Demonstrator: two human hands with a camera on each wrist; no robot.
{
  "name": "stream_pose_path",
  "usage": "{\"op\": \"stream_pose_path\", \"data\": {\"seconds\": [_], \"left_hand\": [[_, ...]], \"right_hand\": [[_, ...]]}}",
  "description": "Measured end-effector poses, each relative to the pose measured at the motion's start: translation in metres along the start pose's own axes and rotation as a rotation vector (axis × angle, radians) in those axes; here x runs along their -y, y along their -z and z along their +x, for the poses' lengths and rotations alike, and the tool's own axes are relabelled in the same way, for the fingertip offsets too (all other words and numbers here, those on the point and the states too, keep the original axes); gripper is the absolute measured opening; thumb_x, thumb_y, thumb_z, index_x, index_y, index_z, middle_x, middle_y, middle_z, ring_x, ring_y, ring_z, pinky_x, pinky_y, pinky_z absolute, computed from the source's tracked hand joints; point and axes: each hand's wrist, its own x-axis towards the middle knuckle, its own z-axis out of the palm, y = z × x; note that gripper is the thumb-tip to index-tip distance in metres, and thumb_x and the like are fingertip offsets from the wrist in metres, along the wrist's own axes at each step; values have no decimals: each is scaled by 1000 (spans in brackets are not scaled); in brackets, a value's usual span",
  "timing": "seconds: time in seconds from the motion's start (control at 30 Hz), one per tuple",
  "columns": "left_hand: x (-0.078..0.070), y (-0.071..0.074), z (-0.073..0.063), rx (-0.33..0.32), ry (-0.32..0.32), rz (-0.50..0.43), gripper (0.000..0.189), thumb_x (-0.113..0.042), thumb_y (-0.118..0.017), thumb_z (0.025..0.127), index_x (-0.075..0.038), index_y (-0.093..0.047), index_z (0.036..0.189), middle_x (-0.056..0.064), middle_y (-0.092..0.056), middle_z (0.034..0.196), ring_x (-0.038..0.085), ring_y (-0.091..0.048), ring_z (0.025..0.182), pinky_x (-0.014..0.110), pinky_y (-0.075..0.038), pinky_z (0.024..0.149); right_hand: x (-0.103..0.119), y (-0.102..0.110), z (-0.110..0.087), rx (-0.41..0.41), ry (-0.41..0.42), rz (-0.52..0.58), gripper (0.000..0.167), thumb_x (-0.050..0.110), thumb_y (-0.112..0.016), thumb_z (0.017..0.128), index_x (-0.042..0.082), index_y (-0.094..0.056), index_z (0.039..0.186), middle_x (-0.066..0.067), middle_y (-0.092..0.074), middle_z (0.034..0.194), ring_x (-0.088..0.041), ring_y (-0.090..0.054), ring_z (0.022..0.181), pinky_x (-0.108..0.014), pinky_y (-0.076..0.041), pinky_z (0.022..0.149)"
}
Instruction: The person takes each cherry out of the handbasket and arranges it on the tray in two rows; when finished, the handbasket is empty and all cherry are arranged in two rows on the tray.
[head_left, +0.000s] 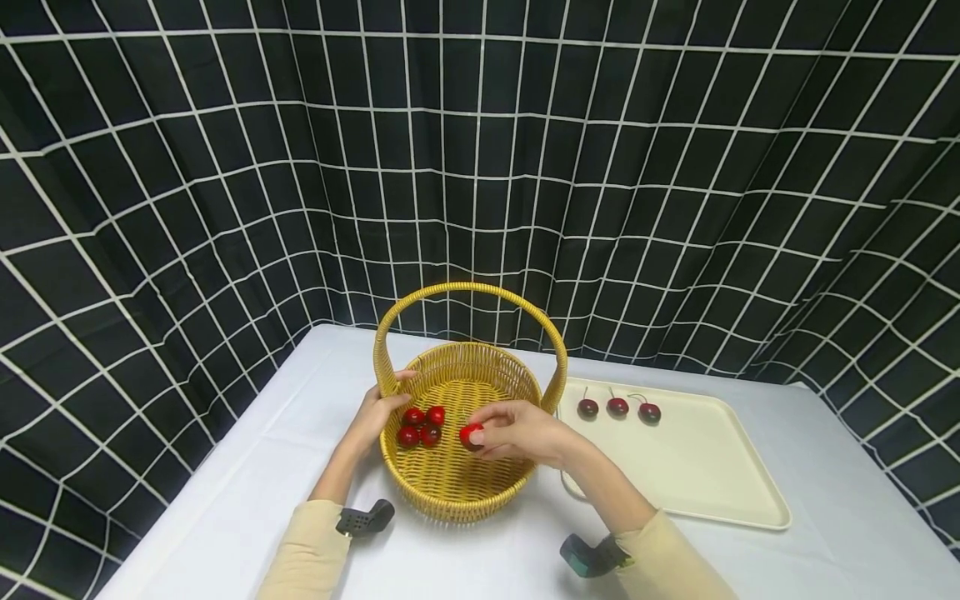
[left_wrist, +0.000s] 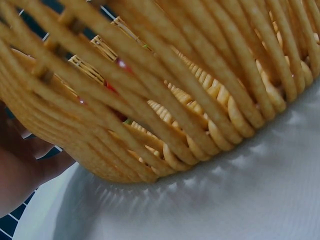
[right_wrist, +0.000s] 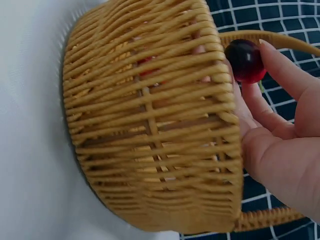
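Observation:
A yellow wicker basket (head_left: 461, 504) with a tall arched handle stands on the table. My left hand (head_left: 372, 414) holds its left rim by the foot of the handle, the thumb over the edge. In the left wrist view, part of that hand (left_wrist: 20, 170) shows beside the woven wall. Over the basket's right half, my right hand (head_left: 521, 431) pinches a dark red cherry (head_left: 471, 437) between thumb and fingers. The right wrist view shows this glossy cherry (right_wrist: 246, 61) just above the rim. Several red cherries (head_left: 430, 435) lie together on the basket floor at the left.
Right of the basket, a cream tray (head_left: 697, 467) carries three dark cherries with stems (head_left: 617, 407) in a row near its far edge. A white cloth (head_left: 465, 567) covers the table. Behind hangs a black curtain (head_left: 480, 167) with a white grid.

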Motion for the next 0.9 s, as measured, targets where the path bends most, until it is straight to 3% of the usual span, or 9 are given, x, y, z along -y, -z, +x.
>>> {"op": "stream_pose_path", "data": {"seconds": [0.53,0.73,0.9], "left_hand": [[-2,0,-2,15,2,1,45,-3,-49,90,-2,-49,134,21,-41,143,37,-33,133,53,-17,111],[-3,0,-3,14,-1,-6,45,-3,-49,90,-2,-48,135,21,-41,143,37,-32,134,52,-17,111],[-4,0,-3,11,2,-11,45,-3,-49,90,-2,-49,135,20,-42,143,36,-32,134,50,-17,111]], "right_hand": [[2,19,-42,-48,44,-118,44,17,-72,85,-5,-55,120,-14,-61,104,-27,-64,96,-38,-52,85],[1,25,-57,-75,26,-170,44,19,-72,85,-3,-56,120,-14,-60,104,-26,-64,95,-38,-52,85],[-4,39,-71,-41,64,-221,37,18,-70,86,0,-59,117,-13,-62,107,-27,-64,97,-38,-51,86]]}}
